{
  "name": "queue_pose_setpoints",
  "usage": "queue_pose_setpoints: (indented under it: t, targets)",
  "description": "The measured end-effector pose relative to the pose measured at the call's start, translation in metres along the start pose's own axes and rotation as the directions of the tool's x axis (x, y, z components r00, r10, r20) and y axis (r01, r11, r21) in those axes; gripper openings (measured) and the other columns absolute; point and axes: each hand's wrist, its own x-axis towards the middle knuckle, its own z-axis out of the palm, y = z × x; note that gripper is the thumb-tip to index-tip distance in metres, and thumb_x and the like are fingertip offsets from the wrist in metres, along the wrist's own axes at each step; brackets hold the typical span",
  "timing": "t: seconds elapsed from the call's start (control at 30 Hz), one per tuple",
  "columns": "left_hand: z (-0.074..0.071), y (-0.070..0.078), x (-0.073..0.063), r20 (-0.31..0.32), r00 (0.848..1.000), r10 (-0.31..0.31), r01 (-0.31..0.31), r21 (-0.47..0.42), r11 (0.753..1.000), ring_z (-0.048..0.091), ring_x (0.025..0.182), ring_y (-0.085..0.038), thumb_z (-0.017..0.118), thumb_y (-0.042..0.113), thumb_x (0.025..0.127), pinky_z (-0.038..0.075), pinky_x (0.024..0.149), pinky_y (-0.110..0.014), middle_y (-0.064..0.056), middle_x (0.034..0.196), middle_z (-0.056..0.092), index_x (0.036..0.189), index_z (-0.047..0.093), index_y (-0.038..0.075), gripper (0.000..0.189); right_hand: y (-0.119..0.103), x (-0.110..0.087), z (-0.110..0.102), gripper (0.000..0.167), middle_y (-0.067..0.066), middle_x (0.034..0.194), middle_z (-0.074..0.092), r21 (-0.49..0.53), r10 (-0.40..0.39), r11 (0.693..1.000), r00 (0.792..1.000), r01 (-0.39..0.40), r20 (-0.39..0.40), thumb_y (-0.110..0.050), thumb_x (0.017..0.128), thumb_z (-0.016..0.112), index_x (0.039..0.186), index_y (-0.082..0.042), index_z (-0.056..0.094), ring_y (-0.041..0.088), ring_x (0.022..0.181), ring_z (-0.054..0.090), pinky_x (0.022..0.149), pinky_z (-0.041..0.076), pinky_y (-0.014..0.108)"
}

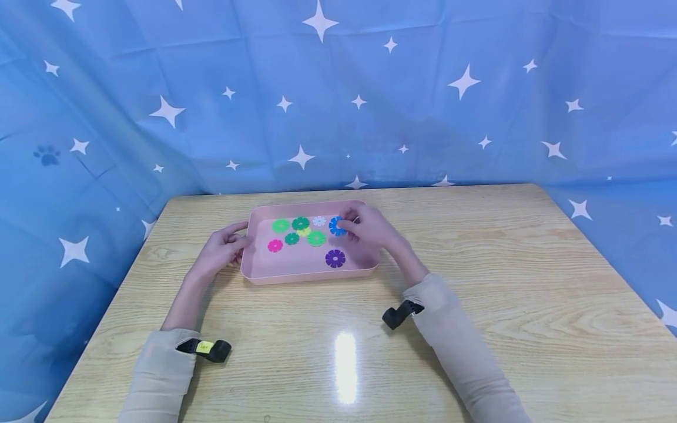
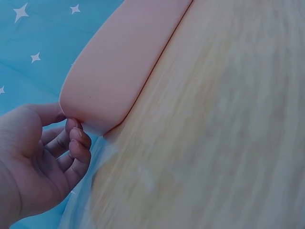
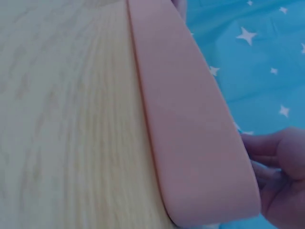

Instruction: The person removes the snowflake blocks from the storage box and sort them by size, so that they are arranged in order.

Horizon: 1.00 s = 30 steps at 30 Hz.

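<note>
A shallow pink tray (image 1: pixel 296 274) lies on the table with several notched plastic interlocking discs in it. My left hand (image 1: pixel 221 249) grips the tray's left wall, thumb on one side and fingers on the other; the left wrist view shows this hand (image 2: pixel 43 162) at the tray's corner. Over the tray's right part, my right hand (image 1: pixel 370 226) pinches a blue interlocking disc (image 1: pixel 335 227) between thumb and finger. In the right wrist view the tray wall (image 3: pixel 190 124) hides the fingertips and the disc. A purple interlocking disc (image 1: pixel 335 258) lies nearer the front wall.
Green discs (image 1: pixel 316 238), a pink disc (image 1: pixel 275 245), a white disc (image 1: pixel 319 221) and a partly covered yellow disc (image 1: pixel 304 232) lie in the tray. The wooden table (image 1: pixel 502 282) extends around it. A blue star-patterned cloth (image 1: pixel 402 117) hangs behind.
</note>
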Motion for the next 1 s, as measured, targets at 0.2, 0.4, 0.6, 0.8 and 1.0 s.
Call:
queue_pose_setpoints:
  t: [0.2,0.4,0.6,0.8,1.0]
  targets:
    - [-0.001,-0.001,0.001,0.008,1.0,-0.005,0.005,0.002,1.0,0.057,0.065,-0.011,0.06,0.015,0.103,0.054,0.059,-0.025,-0.007,0.087,0.058,0.154,0.036,-0.001,0.059,0.007,-0.006,-0.018,0.021,0.015,0.097,0.067,0.077,0.039,0.996,0.997,-0.034,-0.064,-0.011,0.101,0.063,0.117,0.002,0.061,0.023,0.073,0.066,0.066,0.058,0.033]
    - [0.0,0.002,-0.001,0.015,1.0,-0.006,0.006,0.007,1.0,0.056,0.068,-0.01,0.058,0.018,0.104,0.053,0.059,-0.024,-0.008,0.088,0.056,0.156,0.033,-0.001,0.06,0.017,-0.011,-0.036,0.022,0.02,0.098,0.065,0.119,0.046,0.992,0.991,-0.031,-0.123,-0.01,0.101,0.062,0.118,0.004,0.06,0.026,0.075,0.068,0.073,0.06,0.042]
    - [0.002,0.005,-0.004,0.024,1.0,-0.011,0.011,0.004,1.0,0.055,0.07,-0.01,0.057,0.018,0.105,0.053,0.06,-0.024,-0.009,0.09,0.056,0.156,0.031,-0.001,0.061,0.023,-0.016,-0.049,0.025,0.022,0.104,0.063,0.114,0.069,0.992,0.986,-0.052,-0.152,-0.011,0.102,0.062,0.122,0.005,0.058,0.031,0.081,0.069,0.081,0.058,0.052]
    - [0.002,0.003,-0.004,0.026,1.0,-0.011,0.011,0.002,1.0,0.055,0.071,-0.01,0.055,0.017,0.105,0.053,0.06,-0.023,-0.009,0.091,0.055,0.157,0.03,-0.001,0.06,0.022,-0.023,-0.06,0.028,0.026,0.106,0.065,0.103,0.139,0.987,0.974,-0.121,-0.179,-0.012,0.104,0.058,0.125,0.006,0.056,0.04,0.088,0.068,0.084,0.058,0.049]
    - [0.003,0.005,-0.003,0.023,1.0,-0.006,0.005,0.02,1.0,0.055,0.073,-0.01,0.054,0.019,0.106,0.052,0.062,-0.022,-0.011,0.093,0.054,0.157,0.031,-0.001,0.059,0.034,-0.026,-0.066,0.025,0.025,0.101,0.064,0.078,0.2,0.979,0.951,-0.187,-0.236,-0.009,0.104,0.056,0.124,0.006,0.056,0.041,0.089,0.068,0.084,0.058,0.051]
